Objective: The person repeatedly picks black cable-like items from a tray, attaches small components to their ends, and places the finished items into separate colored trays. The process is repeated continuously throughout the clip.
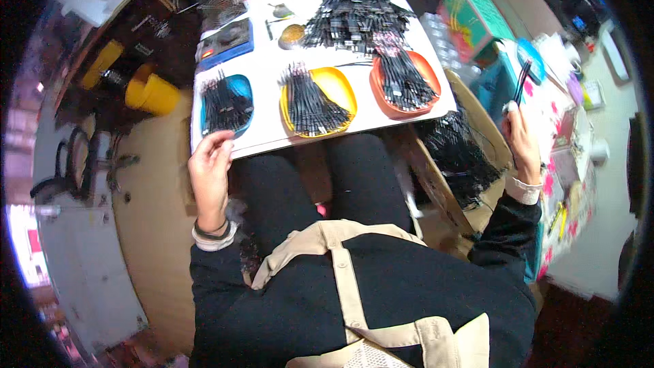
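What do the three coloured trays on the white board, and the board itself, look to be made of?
The blue tray, yellow tray and orange tray look like moulded plastic: bright solid colours, rounded rims, slight sheen. The white board looks like thin, matte, rigid sheet, perhaps foam board or coated card; the view leaves it open.
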{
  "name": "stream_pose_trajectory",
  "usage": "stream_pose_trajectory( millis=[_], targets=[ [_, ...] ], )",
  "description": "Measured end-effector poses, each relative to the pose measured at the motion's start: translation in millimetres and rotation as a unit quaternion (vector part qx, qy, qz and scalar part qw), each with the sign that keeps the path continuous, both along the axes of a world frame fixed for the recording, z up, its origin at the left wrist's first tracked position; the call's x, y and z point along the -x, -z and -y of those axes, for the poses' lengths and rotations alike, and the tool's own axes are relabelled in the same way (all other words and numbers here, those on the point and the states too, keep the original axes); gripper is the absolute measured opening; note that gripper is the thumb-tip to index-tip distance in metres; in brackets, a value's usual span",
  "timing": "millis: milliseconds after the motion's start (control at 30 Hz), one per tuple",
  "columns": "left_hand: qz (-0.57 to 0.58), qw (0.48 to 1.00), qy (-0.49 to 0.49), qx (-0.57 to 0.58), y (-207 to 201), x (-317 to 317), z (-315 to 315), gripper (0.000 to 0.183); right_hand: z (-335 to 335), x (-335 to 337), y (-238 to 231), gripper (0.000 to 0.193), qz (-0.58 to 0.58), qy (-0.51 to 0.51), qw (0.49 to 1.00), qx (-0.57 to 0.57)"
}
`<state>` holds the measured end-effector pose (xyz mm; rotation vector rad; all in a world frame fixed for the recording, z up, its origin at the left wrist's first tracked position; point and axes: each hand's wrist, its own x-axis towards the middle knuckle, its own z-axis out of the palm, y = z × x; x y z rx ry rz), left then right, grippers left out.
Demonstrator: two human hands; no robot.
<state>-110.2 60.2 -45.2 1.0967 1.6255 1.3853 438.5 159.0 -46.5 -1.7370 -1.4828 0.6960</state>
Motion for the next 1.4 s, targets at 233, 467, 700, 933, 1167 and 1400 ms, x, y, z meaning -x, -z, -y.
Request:
stream_pose_trajectory(
  millis=[233, 467, 700, 933, 1167, 1400],
  targets=[
    [-0.380, 0.924, -0.035, -0.015, 7, 46, -57, 0.011, -65, -8, 150, 0.042, 0.317, -0.058, 0.945, 0.065],
    [-0.611, 0.786, -0.029, 0.087, 30, 57, -140, 0.025, -27, 42, 66, 0.024, 0.178, 0.072, 0.981, -0.035],
    [-0.536, 0.832, -0.020, 0.140, 34, 67, -150, 0.021, -1, 188, 8, 0.014, -0.002, -0.189, 0.980, -0.055],
    [-0.114, 0.992, -0.032, 0.044, 17, 84, -112, 0.012, -62, 301, 19, 0.024, 0.111, -0.276, 0.952, -0.074],
    [0.111, 0.991, -0.009, -0.078, -12, 46, -59, 0.008, -71, 336, 32, 0.030, 0.180, -0.271, 0.945, -0.030],
    [0.285, 0.954, 0.078, -0.046, -11, -6, -20, 0.016, -72, 332, 41, 0.030, 0.121, -0.235, 0.963, -0.058]
  ],
)
